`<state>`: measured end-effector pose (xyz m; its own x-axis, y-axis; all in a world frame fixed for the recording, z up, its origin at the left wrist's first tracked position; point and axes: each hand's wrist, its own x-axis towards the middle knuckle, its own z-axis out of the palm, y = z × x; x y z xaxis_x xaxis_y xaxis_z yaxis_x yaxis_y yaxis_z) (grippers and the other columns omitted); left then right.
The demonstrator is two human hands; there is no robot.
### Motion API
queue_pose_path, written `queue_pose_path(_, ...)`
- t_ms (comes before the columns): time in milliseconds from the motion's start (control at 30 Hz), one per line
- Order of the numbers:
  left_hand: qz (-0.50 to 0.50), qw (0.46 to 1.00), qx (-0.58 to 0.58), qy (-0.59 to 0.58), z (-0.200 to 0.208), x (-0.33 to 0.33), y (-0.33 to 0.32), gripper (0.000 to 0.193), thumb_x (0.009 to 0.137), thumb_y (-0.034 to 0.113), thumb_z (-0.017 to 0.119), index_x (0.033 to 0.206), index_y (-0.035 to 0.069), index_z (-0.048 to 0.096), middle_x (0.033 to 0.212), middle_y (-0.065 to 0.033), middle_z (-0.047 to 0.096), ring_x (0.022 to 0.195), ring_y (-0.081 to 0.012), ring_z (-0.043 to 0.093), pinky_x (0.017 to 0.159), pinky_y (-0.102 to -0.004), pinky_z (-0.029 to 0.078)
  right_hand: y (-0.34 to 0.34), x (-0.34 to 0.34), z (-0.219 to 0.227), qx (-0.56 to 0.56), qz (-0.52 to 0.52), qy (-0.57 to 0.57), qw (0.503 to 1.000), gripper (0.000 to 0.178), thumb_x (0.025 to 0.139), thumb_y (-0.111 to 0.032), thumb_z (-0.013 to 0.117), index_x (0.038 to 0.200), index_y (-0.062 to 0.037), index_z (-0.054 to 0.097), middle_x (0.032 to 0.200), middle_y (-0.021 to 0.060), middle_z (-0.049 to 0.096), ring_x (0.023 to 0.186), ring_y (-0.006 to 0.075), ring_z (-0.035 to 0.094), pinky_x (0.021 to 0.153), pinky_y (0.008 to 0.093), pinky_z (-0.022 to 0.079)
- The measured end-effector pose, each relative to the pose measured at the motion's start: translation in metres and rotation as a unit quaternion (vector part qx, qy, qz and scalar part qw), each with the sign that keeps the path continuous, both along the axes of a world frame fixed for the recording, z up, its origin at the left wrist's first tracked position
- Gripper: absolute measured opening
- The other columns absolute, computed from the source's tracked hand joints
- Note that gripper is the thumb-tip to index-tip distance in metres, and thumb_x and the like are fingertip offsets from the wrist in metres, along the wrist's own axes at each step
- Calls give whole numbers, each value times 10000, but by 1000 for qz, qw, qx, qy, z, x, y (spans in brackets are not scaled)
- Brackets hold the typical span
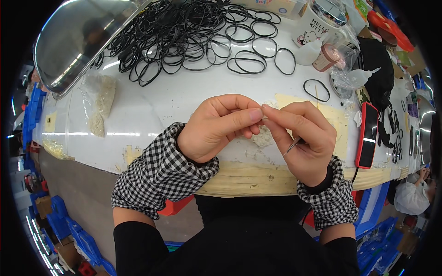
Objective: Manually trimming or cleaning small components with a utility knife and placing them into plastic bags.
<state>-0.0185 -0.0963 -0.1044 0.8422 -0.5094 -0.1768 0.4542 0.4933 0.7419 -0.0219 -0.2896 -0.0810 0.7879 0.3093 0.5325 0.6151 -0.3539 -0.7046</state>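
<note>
My left hand (223, 120) and my right hand (305, 138) meet over the near part of the table, thumbs and forefingers pinched together tip to tip. Whatever sits between the fingertips is too small to name. Under the curled fingers of my right hand lies a slim pointed metal tool (293, 145), its tip sticking out toward the palm side. Just below the fingertips, a small heap of pale bits (263, 138) rests on the table, partly covered by my hands.
A large tangle of black rubber rings (175, 34) fills the far side, beside a shiny metal bowl (85, 41). A clear bag of pale bits (105, 99) lies left. Toward the right are a single black ring (316, 90), a white cup (313, 27) and a red-cased phone (367, 135).
</note>
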Motion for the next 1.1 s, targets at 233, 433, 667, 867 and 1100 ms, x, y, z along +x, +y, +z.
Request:
queue_pose_path(233, 22, 998, 47, -25, 9, -3, -6, 144, 949, 169, 543, 975, 28, 560, 835, -19, 594, 722, -74, 539, 646, -195, 437, -1, 2, 3, -8, 8, 10, 1000, 144, 725, 12, 726, 838, 1, 637, 750, 76, 610, 615, 166, 584, 530, 258, 452)
queue_pose_path(433, -12, 1000, 8, -11, 5, -1, -3, 149, 977, 184, 484, 993, 39, 518, 850, -15, 558, 677, -60, 465, 604, -186, 384, -3, 4, 5, -89, -6, 14, 996, 267, 791, -243, 736, 854, -32, 585, 713, 78, 585, 582, 184, 568, 497, 259, 431)
queue_pose_path(667, -81, 992, -96, 5, -2, -1, -4, 139, 989, 189, 469, 991, 58, 514, 782, 1, 525, 671, -63, 445, 595, -185, 366, -2, 4, -5, -139, -38, -8, 990, 348, 797, -368, 701, 725, -72, 532, 616, 31, 537, 493, 180, 521, 423, 293, 373)
queue_pose_path(867, -93, 991, -96, -12, -3, -2, -7, 136, 995, 191, 455, 1000, 61, 495, 752, 1, 503, 635, -66, 385, 578, -186, 337, -3, 3, -4, -138, -29, -5, 990, 336, 813, -363, 688, 709, -81, 539, 584, 20, 533, 476, 166, 520, 409, 285, 365)
queue_pose_path(1100, -94, 990, -105, -19, -6, -3, -7, 136, 995, 193, 456, 997, 63, 493, 756, 0, 502, 636, -69, 387, 576, -190, 340, -3, 2, -3, -139, -25, -6, 990, 332, 825, -361, 680, 710, -83, 542, 581, 19, 535, 470, 164, 524, 404, 284, 365)
